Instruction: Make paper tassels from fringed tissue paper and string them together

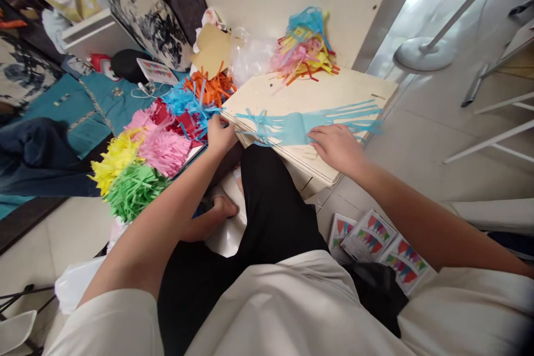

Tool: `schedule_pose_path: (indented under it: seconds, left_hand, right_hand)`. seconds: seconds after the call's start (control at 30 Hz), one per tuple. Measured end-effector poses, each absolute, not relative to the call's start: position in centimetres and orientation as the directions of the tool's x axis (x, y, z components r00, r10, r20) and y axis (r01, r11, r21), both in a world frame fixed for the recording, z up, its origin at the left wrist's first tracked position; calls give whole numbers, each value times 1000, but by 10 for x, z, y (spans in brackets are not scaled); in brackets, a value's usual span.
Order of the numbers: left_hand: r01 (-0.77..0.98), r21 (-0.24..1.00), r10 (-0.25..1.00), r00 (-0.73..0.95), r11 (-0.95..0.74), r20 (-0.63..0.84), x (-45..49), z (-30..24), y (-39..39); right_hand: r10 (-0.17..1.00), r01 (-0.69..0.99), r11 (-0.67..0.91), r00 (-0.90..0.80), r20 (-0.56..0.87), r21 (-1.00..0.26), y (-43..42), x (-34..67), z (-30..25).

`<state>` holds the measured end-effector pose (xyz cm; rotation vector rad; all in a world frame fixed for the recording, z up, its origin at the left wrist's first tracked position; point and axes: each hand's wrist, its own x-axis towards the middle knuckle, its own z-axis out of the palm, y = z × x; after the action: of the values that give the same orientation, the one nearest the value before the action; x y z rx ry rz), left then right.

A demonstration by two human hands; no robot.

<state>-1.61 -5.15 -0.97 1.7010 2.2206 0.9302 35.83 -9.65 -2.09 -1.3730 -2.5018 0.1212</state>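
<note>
A light blue tissue paper sheet point(297, 129) with fringed ends lies across a pale wooden board point(354, 86). Its middle is uncut, and its strips fan out to both sides. My right hand point(337, 146) rests on the sheet, fingers stretched out and fingertips touching the uncut middle. At the board's left edge, by the ends of the left strips, is my left hand point(221, 134). Its fingers are curled together; what they pinch, if anything, is hidden. Next to this hand sits a blue fringed bunch point(183, 101).
Left of the board are pink point(164, 147), yellow point(114, 158), green point(136, 189) and orange fringe bunches point(212, 89). A mixed tissue pile point(306, 47) and clear plastic bag point(254, 58) lie at the back. Printed packets point(371, 233) lie below right. A stand base point(425, 53) is on the floor.
</note>
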Motion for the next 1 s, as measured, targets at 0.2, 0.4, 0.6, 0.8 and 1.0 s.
schedule_pose_path:
  seconds: [0.2, 0.4, 0.6, 0.8, 1.0]
  left_hand:
    - [775, 354, 846, 426, -524, 320, 55, 17, -88]
    - [700, 271, 729, 685, -661, 9, 111, -9, -103]
    - [759, 88, 759, 650, -645, -35, 97, -5, -115]
    - [762, 81, 766, 642, -643, 40, 98, -4, -114]
    - [717, 117, 726, 673, -687, 138, 92, 7, -116]
  right_hand:
    - [808, 815, 570, -533, 252, -102, -105, 350, -18]
    - [806, 824, 565, -543, 235, -38, -134, 348, -17]
    - [806, 824, 563, -532, 260, -59, -173, 353, -22]
    - [830, 837, 528, -474, 293, -141, -184, 352, -21]
    - [858, 819, 504, -440, 265, -273, -172, 359, -19]
